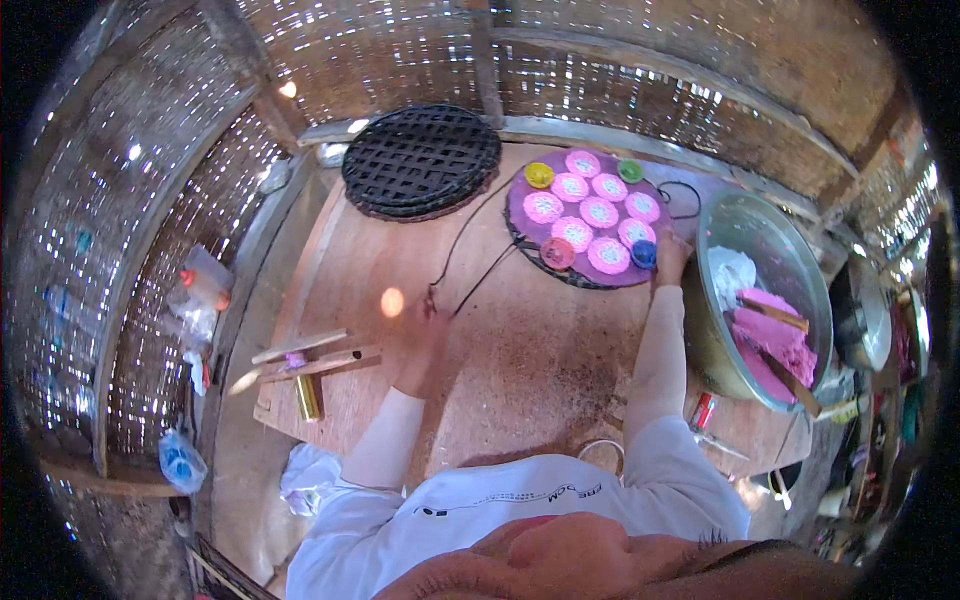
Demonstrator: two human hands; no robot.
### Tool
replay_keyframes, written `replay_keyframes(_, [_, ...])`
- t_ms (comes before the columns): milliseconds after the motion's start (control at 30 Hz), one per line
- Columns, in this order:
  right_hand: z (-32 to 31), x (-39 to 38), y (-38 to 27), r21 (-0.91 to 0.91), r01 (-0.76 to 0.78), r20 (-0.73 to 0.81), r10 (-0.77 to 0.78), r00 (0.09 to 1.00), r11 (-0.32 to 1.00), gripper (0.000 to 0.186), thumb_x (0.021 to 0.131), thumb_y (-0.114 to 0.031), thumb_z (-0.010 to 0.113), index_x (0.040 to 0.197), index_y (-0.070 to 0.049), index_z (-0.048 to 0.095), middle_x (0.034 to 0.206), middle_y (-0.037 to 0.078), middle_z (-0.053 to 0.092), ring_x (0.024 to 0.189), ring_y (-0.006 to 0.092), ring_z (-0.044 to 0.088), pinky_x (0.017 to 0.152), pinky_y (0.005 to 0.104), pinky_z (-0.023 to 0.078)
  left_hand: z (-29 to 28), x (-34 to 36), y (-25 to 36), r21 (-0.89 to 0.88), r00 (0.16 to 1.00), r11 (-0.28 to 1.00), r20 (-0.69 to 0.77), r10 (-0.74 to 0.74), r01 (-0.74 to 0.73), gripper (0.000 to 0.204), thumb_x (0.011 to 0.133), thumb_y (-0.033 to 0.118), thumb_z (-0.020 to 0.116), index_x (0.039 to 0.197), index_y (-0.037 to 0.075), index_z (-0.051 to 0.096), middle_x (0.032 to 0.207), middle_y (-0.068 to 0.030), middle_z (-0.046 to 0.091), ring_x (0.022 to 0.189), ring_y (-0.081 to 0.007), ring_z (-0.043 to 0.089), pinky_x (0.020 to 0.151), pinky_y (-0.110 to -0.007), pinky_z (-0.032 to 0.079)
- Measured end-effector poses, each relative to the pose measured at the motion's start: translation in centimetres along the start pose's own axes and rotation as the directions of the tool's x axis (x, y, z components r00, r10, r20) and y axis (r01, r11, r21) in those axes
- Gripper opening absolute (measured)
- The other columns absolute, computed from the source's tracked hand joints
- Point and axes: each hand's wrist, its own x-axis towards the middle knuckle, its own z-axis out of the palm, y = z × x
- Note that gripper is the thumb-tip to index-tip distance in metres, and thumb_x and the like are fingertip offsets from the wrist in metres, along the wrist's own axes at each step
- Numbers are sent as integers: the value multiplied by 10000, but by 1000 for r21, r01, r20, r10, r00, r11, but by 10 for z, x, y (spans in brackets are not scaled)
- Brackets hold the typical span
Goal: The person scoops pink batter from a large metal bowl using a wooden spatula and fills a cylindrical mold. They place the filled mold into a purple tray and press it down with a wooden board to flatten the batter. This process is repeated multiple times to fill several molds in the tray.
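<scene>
A round woven tray [572, 281] with a purplish liner lies toward the back of the table. On it sit several pink round cakes [598, 212] with pale, speckled tops. Small plastic cups stand around its rim: a yellow cup [539, 176], a green cup [629, 171], a red cup [557, 253] and a blue cup [642, 254]. My left hand [424, 325] is closed on a black cord [482, 280] that runs to the tray. At the tray's right rim, beside the blue cup, my right hand [673, 262] grips the edge; its fingertips are partly hidden.
Dark woven trays [420, 160] are stacked at the back left. A large basin [709, 330] at right holds pink crumbly dough [770, 325], wooden sticks and a white bag. Wooden sticks [320, 365] and a gold-coloured tube [307, 398] lie at left. A red cylinder [704, 410] lies near the right.
</scene>
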Motion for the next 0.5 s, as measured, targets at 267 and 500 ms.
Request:
replay_keyframes(267, [93, -109, -176, 389, 626, 152, -718, 680, 676, 340, 798, -219, 616, 1058, -2, 584, 1032, 184, 599, 1011, 304, 557, 876, 379, 424, 15, -47, -35, 531, 917, 834, -241, 317, -148, 718, 746, 299, 606, 1323, 3, 298, 1219, -256, 340, 1108, -430, 301, 940, -539, 227])
replay_keyframes(500, [246, -115, -251, -2, 843, 539, -709, 454, 538, 293, 777, -248, 625, 968, -26, 634, 953, 177, 638, 926, 325, 607, 781, 401, 482, 28, -49, -45, 609, 935, 778, -164, 315, -156, 679, 810, 390, 532, 1308, -17, 316, 1243, -250, 342, 1127, -424, 315, 940, -546, 229])
